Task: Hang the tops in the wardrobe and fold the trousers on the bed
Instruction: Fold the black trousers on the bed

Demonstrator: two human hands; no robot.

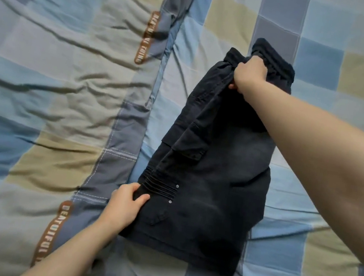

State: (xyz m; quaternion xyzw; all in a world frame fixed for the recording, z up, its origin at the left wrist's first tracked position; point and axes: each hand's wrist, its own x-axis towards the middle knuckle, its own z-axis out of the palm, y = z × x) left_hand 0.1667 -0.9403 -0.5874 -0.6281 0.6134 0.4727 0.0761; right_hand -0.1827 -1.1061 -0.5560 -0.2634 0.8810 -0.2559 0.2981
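Head view: I am watching the dark trousers (pixel 214 167) lying on the checked bed cover (pixel 330 66), to the right of the quilt (pixel 44 68), already doubled into a compact stack. The left hand (pixel 126 205) is pinching the ribbed near-left edge of the stack; the right hand (pixel 250 74) is gripping the bunched fabric at the far end near the waistband. I am judging the fold as well advanced, with a final tuck or smoothing remaining. No tops or wardrobe are showing, so I cannot assess that part.
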